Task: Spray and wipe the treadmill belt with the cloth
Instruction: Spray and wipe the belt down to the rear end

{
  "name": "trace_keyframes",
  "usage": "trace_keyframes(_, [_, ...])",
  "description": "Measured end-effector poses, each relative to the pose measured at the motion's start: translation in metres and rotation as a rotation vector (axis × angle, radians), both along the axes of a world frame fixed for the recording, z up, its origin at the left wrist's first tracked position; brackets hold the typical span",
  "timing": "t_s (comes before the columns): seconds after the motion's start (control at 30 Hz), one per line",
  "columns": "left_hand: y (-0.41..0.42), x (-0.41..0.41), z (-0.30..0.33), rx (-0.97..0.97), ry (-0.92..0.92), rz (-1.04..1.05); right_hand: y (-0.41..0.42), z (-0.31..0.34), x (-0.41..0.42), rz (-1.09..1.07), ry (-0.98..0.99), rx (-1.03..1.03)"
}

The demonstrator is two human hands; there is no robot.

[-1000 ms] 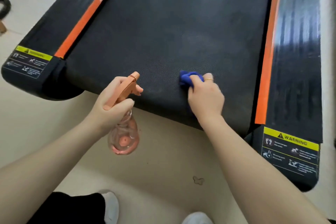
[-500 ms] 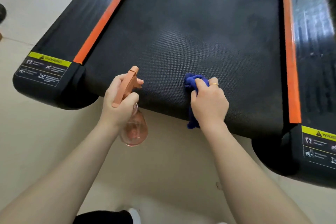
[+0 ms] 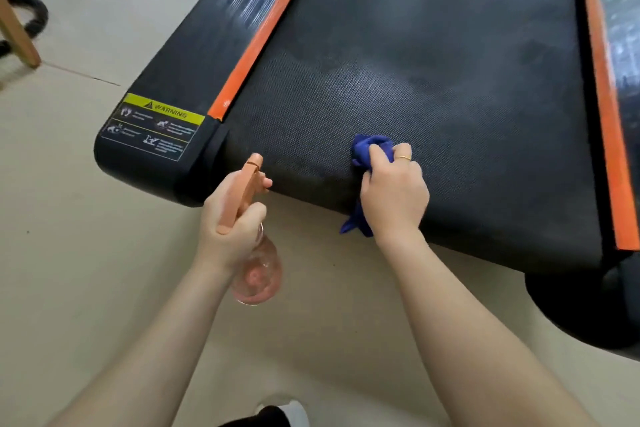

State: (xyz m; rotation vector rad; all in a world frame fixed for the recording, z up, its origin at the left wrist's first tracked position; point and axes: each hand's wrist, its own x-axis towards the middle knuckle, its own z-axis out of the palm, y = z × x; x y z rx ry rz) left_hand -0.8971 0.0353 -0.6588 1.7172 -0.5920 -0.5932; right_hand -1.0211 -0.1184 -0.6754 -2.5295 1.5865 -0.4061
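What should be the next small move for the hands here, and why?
Probably sweep the right hand with the blue cloth away along the belt. The cloth sits only at the near edge, the belt beyond looks hazy, and the left hand already holds the spray bottle.

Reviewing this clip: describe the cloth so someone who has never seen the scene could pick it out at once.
Find the black treadmill belt running between two orange strips. At its near edge, the right hand presses down on a bunched cloth, one corner hanging over the edge. It is the only deep blue thing in view; the spray bottle in the left hand is pinkish with an orange trigger.
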Motion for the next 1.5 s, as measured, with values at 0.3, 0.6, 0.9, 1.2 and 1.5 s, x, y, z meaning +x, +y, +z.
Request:
trace_keyframes(0.3, [0.013,0.022,-0.005,0.013,-0.078,0.004,0.063,-0.014,0.092,0.388,0.080,-0.235])
trace_keyframes(0.6, [0.002,0.018,0.001,-0.059,-0.023,0.032,0.023,-0.029,0.026,0.467,-0.027,-0.428])
trace_keyframes(0.9, [0.011,0.012,-0.006,-0.062,0.104,0.087,0.010,-0.032,0.022,0.780,-0.030,-0.564])
trace_keyframes(1.2, [0.010,0.015,-0.003,-0.137,0.133,0.112,0.029,-0.031,0.079,0.980,0.089,-0.605])
trace_keyframes(1.5, [-0.018,-0.016,-0.009,-0.067,0.240,-0.096,-0.022,-0.029,-0.050,1.165,0.300,-0.612])
